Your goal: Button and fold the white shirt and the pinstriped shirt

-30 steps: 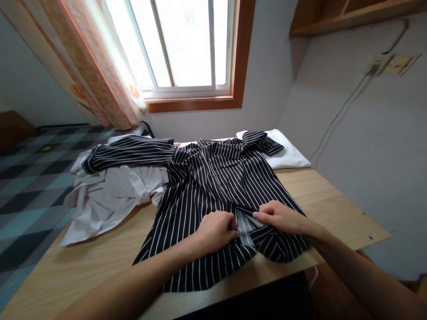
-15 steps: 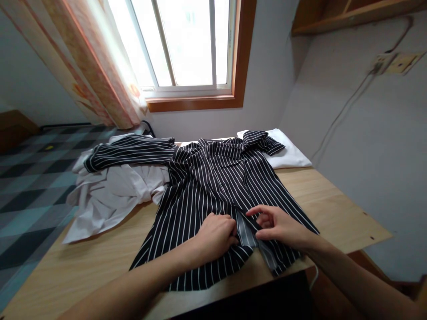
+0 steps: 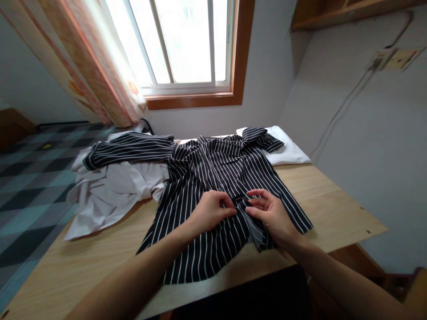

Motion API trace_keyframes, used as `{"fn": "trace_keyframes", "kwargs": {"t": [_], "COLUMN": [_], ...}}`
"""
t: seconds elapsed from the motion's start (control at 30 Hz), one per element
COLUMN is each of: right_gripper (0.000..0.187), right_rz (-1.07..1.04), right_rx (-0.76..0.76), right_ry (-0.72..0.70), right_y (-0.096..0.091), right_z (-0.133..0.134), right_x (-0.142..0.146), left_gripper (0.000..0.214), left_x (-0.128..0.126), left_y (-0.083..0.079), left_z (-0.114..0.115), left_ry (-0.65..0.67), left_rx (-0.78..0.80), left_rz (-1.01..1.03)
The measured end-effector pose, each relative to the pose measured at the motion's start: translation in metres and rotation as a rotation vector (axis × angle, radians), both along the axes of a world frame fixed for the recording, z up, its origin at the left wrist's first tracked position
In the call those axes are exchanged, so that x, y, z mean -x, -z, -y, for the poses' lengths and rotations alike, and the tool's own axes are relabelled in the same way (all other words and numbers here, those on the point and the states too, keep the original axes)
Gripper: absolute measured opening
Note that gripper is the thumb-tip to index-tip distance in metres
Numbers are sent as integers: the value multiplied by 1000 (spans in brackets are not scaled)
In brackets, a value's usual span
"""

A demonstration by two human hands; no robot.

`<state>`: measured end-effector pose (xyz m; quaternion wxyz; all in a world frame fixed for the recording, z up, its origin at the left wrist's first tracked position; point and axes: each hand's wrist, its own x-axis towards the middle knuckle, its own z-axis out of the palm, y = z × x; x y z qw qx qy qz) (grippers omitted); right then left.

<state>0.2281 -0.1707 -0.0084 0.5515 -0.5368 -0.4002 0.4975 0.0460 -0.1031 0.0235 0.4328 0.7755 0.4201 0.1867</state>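
Note:
A black shirt with white stripes (image 3: pixel 213 178) lies front up on the wooden table (image 3: pixel 100 262), collar toward the window. One sleeve stretches left over white cloth. My left hand (image 3: pixel 210 211) pinches the left edge of the shirt's front opening at mid height. My right hand (image 3: pixel 268 211) faces it, fingers curled and pinching the right edge of the opening. The two hands nearly touch at the placket. Below them the shirt front gapes a little and shows its grey inside.
A crumpled white garment (image 3: pixel 110 195) lies at the table's left. A folded white cloth (image 3: pixel 288 151) sits at the back right, under the shirt's other sleeve. A window with a curtain (image 3: pixel 96 66) is behind; a wall stands close on the right.
Both hands have moved up the shirt front, away from the hem toward the middle. The right hand, briefly lifted with fingers apart, now pinches the placket edge again.

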Motion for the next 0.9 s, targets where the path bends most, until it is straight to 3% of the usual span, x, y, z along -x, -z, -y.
{"fn": "trace_keyframes", "kwargs": {"t": [0.13,0.2,0.33,0.5,0.77,0.9], "right_gripper": [42,42,43,42,28,22], "right_rz": [4,8,22,30,105,271], "right_rx": [-48,-68,-81,-110,-177,-281], "right_ry": [7,26,50,-23,18,80], "right_y": [-8,-11,-16,-19,-16,-13], "right_z": [-6,-11,-19,-24,-26,-25], "right_x": [4,4,3,7,13,17], "left_gripper": [10,10,9,10,12,13], "left_x": [-5,-6,-6,-6,-6,-5], "left_y": [0,-1,-9,-17,-11,-8], "left_z": [-9,-14,-20,-25,-28,-27], "left_ry": [-98,-152,-185,-194,-206,-204], "left_rx": [258,310,303,289,365,429], "left_rz": [164,203,220,235,249,250]}}
